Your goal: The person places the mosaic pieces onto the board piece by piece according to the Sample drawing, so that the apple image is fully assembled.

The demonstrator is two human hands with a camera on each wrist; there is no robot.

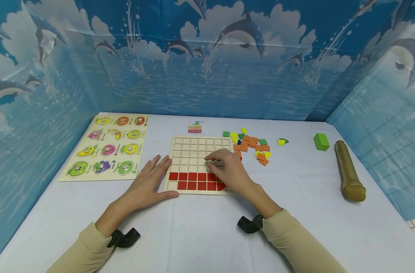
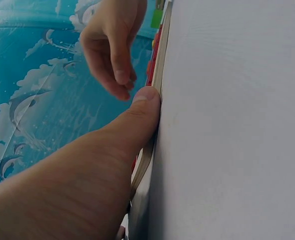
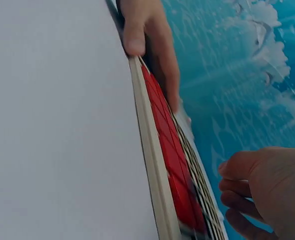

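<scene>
A wooden grid board (image 1: 189,153) lies on the table with two rows of red square tiles (image 1: 192,177) along its near side; one near-right red tile has a rounded corner. My left hand (image 1: 147,185) rests at the board's left edge, fingers spread and thumb at the near corner. In the left wrist view, the thumb (image 2: 145,95) touches the board's edge. Over the right part of the board hovers my right hand (image 1: 229,170), fingers loosely bent and thumb apart from the index finger. No tile shows between its fingers (image 3: 232,167) in the right wrist view.
Loose orange tiles (image 1: 251,141), with green, yellow and blue ones, lie right of the board. Behind it is a small picture card (image 1: 195,127). A fruit puzzle board (image 1: 105,148) lies left; a green block (image 1: 321,141) and a gold microphone-shaped object (image 1: 348,170) lie right.
</scene>
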